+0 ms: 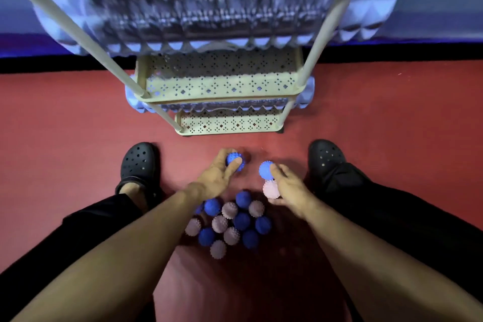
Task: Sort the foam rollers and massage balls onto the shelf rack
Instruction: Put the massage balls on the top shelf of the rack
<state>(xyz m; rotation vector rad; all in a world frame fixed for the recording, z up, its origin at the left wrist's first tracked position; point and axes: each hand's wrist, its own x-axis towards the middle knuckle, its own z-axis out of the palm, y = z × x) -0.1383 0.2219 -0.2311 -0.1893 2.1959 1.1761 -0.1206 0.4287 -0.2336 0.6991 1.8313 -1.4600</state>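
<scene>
At the far left a black perforated clog [139,162] stands flat on the red floor [65,125], well clear of the work. Next comes the left hand [218,176], reaching forward and down; its fingers [234,165] curl around a blue spiky rubber massage ball [236,161], which sits in the grasp just above or on the floor, I cannot tell which. Below and between the two forearms lies the loose pile of blue and pale pink spiky massage balls [231,225], touching one another on the floor. To the right, the right hand [288,189] has two balls at once: a second blue spiky ball [266,170] at the fingertips and a pale pink spiky ball [271,189] tucked against the palm, fingers half closed round both. A matching clog [326,158] is at the far right.

Ahead stands the cream perforated plastic shelf rack [222,85]. Pale blue ridged foam rollers [376,0] already lie across its upper and middle tiers, their ends poking out past the posts.

So the rollers look dealt with, and the step in hand appears to be gathering balls from the pile. The next move probably calls for lifting both hands to a free tier, likely the lowest tray [230,123], and setting the balls down gently so they settle inside the rim rather than roll off. Many balls remain, so the task seems roughly midway.
</scene>
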